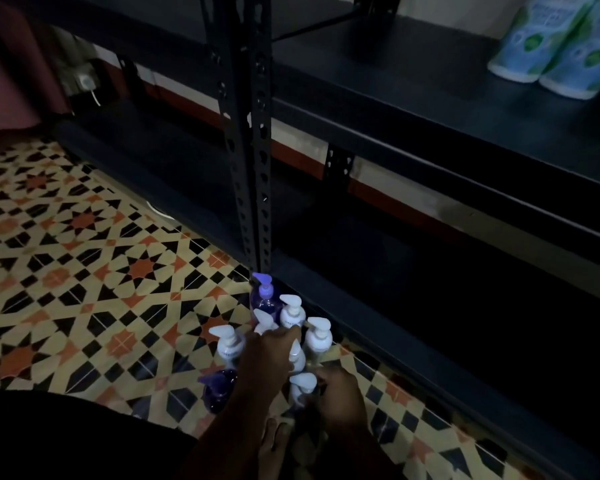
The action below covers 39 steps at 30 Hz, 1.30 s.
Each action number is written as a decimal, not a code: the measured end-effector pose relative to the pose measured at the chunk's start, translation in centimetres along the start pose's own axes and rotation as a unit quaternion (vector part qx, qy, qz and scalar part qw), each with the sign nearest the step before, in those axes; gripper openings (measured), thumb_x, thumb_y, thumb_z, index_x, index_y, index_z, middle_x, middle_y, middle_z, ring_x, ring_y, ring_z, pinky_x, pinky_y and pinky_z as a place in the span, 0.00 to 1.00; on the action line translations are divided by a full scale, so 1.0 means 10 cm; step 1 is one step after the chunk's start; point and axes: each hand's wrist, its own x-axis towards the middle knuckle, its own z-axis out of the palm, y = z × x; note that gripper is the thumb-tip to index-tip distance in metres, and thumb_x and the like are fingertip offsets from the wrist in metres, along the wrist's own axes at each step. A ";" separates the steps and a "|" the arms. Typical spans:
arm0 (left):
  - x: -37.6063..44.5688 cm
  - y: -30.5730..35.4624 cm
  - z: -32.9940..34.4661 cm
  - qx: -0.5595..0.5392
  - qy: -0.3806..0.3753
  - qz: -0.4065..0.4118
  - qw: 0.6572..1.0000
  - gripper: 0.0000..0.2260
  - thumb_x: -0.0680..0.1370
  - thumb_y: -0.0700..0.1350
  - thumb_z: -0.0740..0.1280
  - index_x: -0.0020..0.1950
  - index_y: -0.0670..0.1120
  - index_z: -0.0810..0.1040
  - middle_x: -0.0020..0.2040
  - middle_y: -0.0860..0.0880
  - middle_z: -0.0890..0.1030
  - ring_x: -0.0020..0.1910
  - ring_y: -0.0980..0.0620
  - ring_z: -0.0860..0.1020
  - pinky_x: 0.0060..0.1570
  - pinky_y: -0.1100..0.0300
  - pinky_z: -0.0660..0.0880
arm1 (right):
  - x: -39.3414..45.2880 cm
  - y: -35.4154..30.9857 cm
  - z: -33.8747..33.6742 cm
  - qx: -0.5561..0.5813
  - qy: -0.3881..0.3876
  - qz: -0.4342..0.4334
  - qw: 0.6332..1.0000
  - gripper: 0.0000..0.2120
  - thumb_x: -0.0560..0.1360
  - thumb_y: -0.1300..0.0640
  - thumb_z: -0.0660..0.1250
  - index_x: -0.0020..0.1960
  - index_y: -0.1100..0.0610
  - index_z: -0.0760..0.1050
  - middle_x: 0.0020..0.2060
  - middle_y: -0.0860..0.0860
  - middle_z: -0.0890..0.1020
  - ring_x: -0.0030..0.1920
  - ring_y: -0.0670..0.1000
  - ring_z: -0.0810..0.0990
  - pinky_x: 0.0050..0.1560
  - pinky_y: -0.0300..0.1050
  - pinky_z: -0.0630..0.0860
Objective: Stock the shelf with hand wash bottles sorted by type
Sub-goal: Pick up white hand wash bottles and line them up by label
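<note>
We are curling our left hand (269, 355) and right hand (340, 398) round white pump bottles (317, 336) on the floor (84, 271); labels are unreadable.

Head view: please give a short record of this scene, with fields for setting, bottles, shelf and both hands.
setting: dark metal shelf unit on a patterned tile floor
bottles: a cluster of white pump bottles and purple pump bottles, upright on the floor beside the shelf post
shelf: two green-and-white packs on the upper board
left hand: reaching into the cluster
right hand: at a white bottle, grip unclear
</note>
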 end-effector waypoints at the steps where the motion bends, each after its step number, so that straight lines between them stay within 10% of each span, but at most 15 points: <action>1: 0.03 -0.01 0.02 -0.022 0.017 -0.019 0.999 0.07 0.76 0.46 0.69 0.53 0.53 0.78 0.44 0.49 0.82 0.43 0.47 0.81 0.43 0.58 0.72 | 0.00 0.03 0.01 0.008 0.000 -0.004 1.000 0.08 0.68 0.56 0.75 0.35 0.47 0.79 0.31 0.36 0.79 0.37 0.34 0.79 0.36 0.26 0.67; 9: -0.05 0.00 -0.02 -0.101 0.065 0.049 0.992 0.12 0.73 0.45 0.73 0.55 0.53 0.79 0.38 0.55 0.80 0.38 0.53 0.79 0.39 0.59 0.74 | -0.19 0.02 -0.08 0.079 0.070 0.014 0.994 0.04 0.67 0.45 0.70 0.35 0.43 0.78 0.36 0.46 0.83 0.39 0.43 0.82 0.40 0.38 0.76; 17: -0.16 0.38 -0.58 -0.288 0.012 0.033 0.957 0.31 0.79 0.37 0.71 0.77 0.55 0.63 0.59 0.53 0.81 0.57 0.62 0.81 0.54 0.70 0.75 | -0.48 -0.19 -0.55 0.172 0.108 -0.016 0.979 0.11 0.69 0.56 0.77 0.50 0.44 0.83 0.46 0.44 0.87 0.48 0.44 0.85 0.51 0.50 0.81; 21: -0.10 0.54 -0.98 -0.294 0.037 0.008 0.955 0.38 0.78 0.43 0.74 0.82 0.56 0.57 0.63 0.51 0.80 0.61 0.54 0.79 0.63 0.52 0.77 | -0.62 -0.46 -0.91 0.192 0.146 -0.036 0.970 0.07 0.73 0.55 0.73 0.47 0.43 0.79 0.42 0.46 0.85 0.46 0.47 0.83 0.49 0.50 0.79; 26: -0.07 0.94 -1.50 -0.329 0.065 0.042 0.941 0.06 0.78 0.43 0.75 0.54 0.48 0.84 0.47 0.52 0.87 0.50 0.56 0.84 0.56 0.47 0.81 | -0.80 -0.77 -1.39 0.205 0.197 -0.090 0.954 0.11 0.74 0.44 0.70 0.51 0.49 0.78 0.43 0.47 0.82 0.48 0.49 0.82 0.52 0.55 0.79; 32: -0.12 1.44 -2.11 -0.343 0.067 0.094 0.932 0.22 0.71 0.64 0.75 0.59 0.52 0.82 0.55 0.51 0.84 0.56 0.55 0.83 0.61 0.50 0.80 | -1.11 -1.12 -1.98 0.225 0.260 -0.137 0.929 0.13 0.74 0.40 0.71 0.54 0.45 0.79 0.49 0.49 0.82 0.52 0.49 0.82 0.56 0.54 0.80; 39: -0.28 2.06 -2.69 -0.394 0.061 0.149 0.905 0.12 0.78 0.57 0.72 0.55 0.53 0.77 0.51 0.48 0.85 0.53 0.52 0.83 0.55 0.53 0.79 | -1.46 -1.53 -2.61 0.243 0.286 -0.189 0.907 0.10 0.79 0.45 0.68 0.54 0.51 0.78 0.44 0.50 0.80 0.47 0.51 0.80 0.50 0.48 0.75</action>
